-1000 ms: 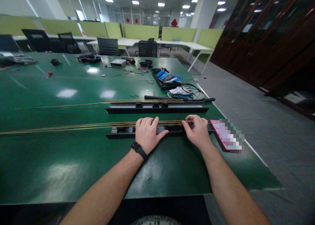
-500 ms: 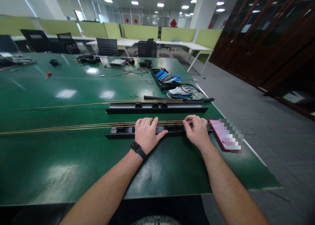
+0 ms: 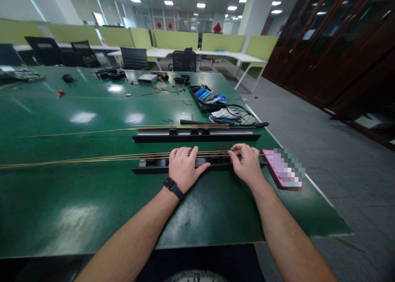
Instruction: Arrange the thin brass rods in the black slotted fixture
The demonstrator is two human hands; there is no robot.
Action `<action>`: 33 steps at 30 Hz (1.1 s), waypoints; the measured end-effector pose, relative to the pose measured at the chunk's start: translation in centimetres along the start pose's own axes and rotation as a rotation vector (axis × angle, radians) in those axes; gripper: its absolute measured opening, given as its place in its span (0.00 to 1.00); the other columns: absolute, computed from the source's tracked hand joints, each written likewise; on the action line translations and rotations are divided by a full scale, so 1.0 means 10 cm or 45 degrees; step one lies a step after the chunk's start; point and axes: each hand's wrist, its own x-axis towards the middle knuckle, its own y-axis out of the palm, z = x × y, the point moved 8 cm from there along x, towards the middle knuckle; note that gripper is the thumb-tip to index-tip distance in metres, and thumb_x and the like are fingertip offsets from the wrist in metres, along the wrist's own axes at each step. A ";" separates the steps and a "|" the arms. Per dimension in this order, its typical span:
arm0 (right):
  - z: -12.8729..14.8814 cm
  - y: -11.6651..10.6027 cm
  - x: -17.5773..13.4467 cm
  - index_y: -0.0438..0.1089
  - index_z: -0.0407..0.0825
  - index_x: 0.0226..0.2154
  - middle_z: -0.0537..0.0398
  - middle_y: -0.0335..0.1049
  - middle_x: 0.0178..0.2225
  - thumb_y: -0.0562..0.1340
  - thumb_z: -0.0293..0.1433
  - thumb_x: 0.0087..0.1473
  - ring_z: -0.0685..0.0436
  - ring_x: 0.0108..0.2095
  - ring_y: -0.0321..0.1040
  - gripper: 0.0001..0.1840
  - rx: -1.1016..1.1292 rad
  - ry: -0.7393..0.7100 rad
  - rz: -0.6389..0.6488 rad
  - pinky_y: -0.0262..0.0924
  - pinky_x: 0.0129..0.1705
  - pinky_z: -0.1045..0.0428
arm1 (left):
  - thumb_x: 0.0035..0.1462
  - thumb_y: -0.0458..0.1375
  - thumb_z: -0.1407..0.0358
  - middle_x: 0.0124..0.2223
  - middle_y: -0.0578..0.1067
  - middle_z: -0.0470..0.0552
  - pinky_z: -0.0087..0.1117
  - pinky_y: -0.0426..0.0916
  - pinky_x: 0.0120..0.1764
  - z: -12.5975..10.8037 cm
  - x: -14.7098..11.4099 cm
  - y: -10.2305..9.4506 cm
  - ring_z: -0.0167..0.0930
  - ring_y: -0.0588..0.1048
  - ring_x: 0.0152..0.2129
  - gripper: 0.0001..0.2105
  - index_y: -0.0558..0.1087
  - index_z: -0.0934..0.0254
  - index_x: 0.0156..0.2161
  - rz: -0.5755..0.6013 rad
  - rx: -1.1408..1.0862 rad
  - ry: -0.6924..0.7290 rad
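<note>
In the head view, a long black channel-shaped rail [image 3: 166,170] lies crosswise before me, with dark fittings along its inside. Several thin brass-coloured rods [image 3: 101,158] run along its top and extend far to the left. My left hand [image 3: 184,167] is laid across the rail's middle, fingers bent over the rods and far side, thumb along the near edge. At the rail's right part, my right hand [image 3: 246,160] pinches the rods between thumb and index finger; exactly how many are held is hidden.
A second black rail [image 3: 197,138] with brass rods lies parallel beyond. A red-edged phone [image 3: 274,167] is close to my right hand. Farther back are a black tray [image 3: 206,105] of blue items, gloves [image 3: 225,116] and looped cable. The green table [image 3: 77,199] ends at the right.
My right hand has shifted very slightly to the left along the rods. My left hand stays in place on the rail.
</note>
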 end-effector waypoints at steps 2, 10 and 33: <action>-0.03 0.00 0.00 0.68 0.53 0.39 0.57 0.74 0.31 0.61 0.36 0.63 0.42 0.38 0.70 0.04 -0.023 0.006 -0.005 0.51 0.51 0.41 | 0.60 0.62 0.42 0.50 0.79 0.60 0.48 0.60 0.56 0.00 0.00 0.00 0.45 0.74 0.50 0.30 0.75 0.63 0.58 0.000 0.000 0.000; 0.02 -0.01 -0.01 0.68 0.53 0.41 0.56 0.75 0.35 0.63 0.40 0.63 0.42 0.38 0.71 0.09 -0.015 0.008 -0.022 0.52 0.52 0.41 | 0.61 0.61 0.42 0.50 0.79 0.59 0.48 0.60 0.56 0.00 0.00 0.00 0.44 0.74 0.50 0.30 0.75 0.63 0.58 0.009 0.005 -0.005; 0.03 0.01 -0.01 0.68 0.53 0.38 0.54 0.76 0.34 0.62 0.40 0.64 0.41 0.37 0.70 0.08 0.003 0.000 0.006 0.52 0.51 0.40 | 0.60 0.62 0.43 0.50 0.79 0.60 0.49 0.60 0.56 -0.01 0.00 -0.01 0.45 0.74 0.50 0.30 0.75 0.63 0.57 0.013 -0.011 -0.012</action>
